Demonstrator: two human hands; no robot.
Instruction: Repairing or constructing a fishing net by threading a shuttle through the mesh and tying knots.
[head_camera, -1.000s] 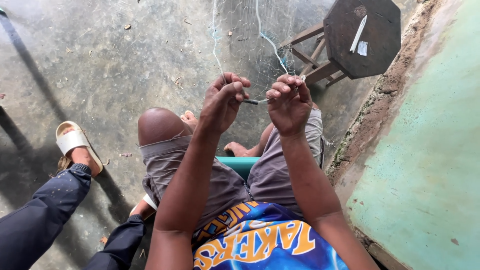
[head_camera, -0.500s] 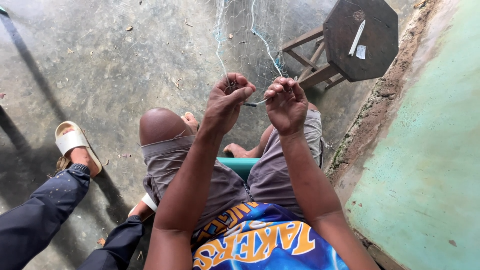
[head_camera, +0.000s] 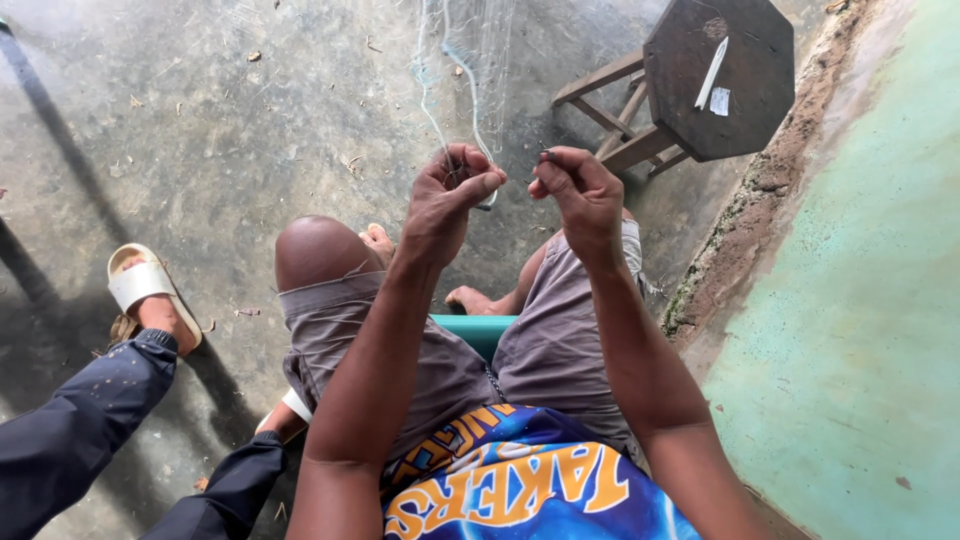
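My left hand is curled closed, pinching strands of the thin pale fishing net that hangs down in front of my knees; my right hand is closed too, pinching a small dark needle-like tool, though I can't tell exactly what it is. Dark octagonal wooden stool stands on the concrete floor past my right hand, and another person's sandalled foot is off to my left.

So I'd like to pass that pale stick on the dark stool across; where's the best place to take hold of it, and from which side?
Probably best from above, pinching the pale stick across its narrow width near the middle. It lies flat and slanted on the dark stool, so nothing can slide beneath it. Its top is uncovered, and the small white piece lies close to its lower end, so the middle keeps fingers off that.
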